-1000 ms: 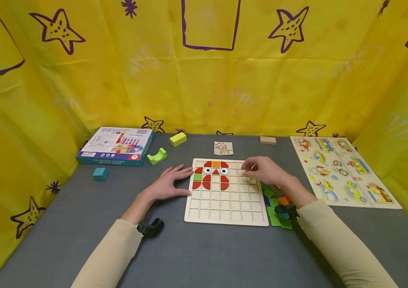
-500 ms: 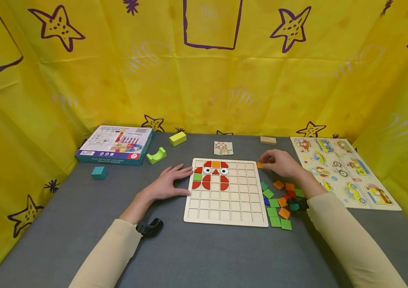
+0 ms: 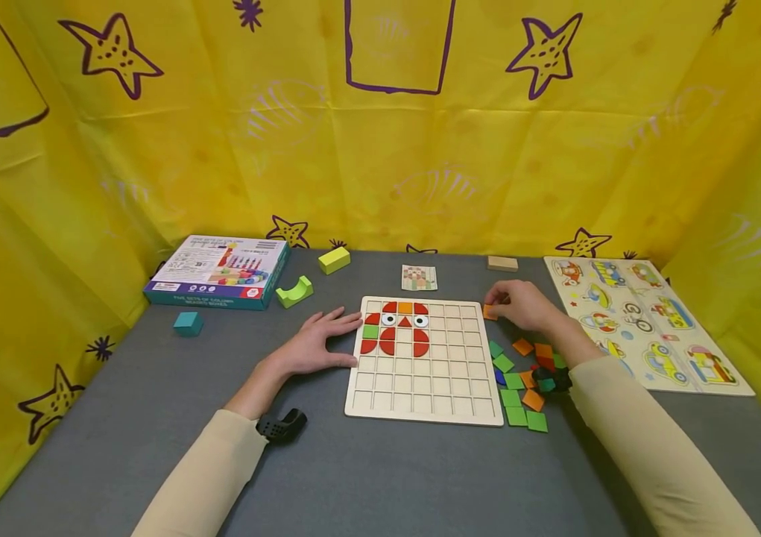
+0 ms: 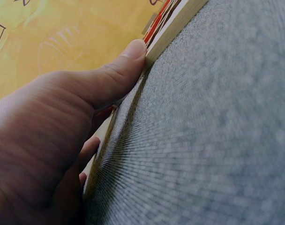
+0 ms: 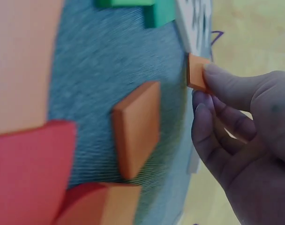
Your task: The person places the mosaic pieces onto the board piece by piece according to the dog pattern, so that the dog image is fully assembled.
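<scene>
At two o'clock beside the board [image 3: 422, 403], the right hand [image 3: 521, 304] pinches an orange tile [image 5: 196, 72], likely light, stiff, best edge-held; the left hand [image 3: 315, 343], spread, touches nine o'clock.

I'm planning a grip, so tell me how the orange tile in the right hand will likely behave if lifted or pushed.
The orange tile probably won't bend: its edges look straight in the pinch of the right hand. It is likely light, being small and thin. Flat-faced, it should slide rather than roll if pushed across the table.
</scene>
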`<state>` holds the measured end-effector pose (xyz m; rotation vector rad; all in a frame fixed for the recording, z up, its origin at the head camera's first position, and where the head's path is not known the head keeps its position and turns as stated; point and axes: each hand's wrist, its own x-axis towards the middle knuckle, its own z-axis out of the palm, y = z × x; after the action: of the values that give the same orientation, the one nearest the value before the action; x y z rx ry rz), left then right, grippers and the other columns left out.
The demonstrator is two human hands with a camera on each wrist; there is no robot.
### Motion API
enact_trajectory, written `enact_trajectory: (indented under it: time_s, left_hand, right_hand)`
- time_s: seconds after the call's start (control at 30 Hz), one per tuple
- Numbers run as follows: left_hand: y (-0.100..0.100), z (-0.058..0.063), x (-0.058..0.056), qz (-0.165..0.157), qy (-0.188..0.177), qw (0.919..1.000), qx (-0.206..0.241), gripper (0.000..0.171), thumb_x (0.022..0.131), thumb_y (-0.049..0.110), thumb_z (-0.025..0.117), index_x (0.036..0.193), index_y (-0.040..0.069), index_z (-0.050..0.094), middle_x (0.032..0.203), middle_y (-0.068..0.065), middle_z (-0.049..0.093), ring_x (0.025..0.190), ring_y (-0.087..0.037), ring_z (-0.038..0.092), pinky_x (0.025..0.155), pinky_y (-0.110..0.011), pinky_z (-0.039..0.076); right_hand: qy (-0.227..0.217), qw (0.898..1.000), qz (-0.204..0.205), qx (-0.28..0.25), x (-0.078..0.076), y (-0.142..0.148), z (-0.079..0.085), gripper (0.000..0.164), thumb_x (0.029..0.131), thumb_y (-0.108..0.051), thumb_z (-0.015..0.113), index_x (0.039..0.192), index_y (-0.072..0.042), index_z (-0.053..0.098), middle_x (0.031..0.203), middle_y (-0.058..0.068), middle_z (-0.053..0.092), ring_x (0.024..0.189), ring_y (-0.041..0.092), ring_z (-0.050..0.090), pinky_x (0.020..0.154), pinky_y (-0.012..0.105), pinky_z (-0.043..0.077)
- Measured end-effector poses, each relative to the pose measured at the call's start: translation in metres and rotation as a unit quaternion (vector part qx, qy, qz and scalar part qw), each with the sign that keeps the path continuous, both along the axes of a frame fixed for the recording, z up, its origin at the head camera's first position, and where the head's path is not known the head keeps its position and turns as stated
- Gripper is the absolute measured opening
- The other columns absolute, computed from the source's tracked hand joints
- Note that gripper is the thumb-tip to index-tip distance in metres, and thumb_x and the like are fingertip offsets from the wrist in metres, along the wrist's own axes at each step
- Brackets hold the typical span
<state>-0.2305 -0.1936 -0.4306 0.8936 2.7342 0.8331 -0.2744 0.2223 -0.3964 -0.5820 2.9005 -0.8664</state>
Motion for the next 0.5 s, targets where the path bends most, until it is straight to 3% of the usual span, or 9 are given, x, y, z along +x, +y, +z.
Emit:
enact_trajectory:
  time_s: [0.23, 0.5]
  left_hand:
    - [0.0, 0.002, 0.0, 0.002, -0.003, 1.0, -0.002, 0.079, 0.087, 0.042, 0.079, 0.153, 0.013, 0.046, 0.16, -0.002, 0.038, 0.151, -0.034, 0.017, 0.117, -0.061, 0.007]
    - [0.0, 0.001, 0.0, 0.0, -0.001, 1.0, -0.006, 0.079, 0.087, 0.044, 0.078, 0.153, 0.013, 0.046, 0.16, -0.002, 0.038, 0.151, -0.034, 0.017, 0.117, -0.06, 0.007]
  right_hand:
    - [-0.006, 0.999, 0.02, -0.025, 0.007, -0.013, 0.015, 0.006, 0.095, -0.005, 0.07, 0.099, -0.001, 0.07, 0.089, 0.007, 0.066, 0.081, 0.025, 0.062, 0.072, 0.038, 0.052]
    - [-0.041, 0.996, 0.06, -0.044, 0.018, -0.054, 0.02, 0.008, 0.095, -0.007, 0.071, 0.101, -0.004, 0.07, 0.091, 0.005, 0.065, 0.08, 0.022, 0.061, 0.071, 0.034, 0.051]
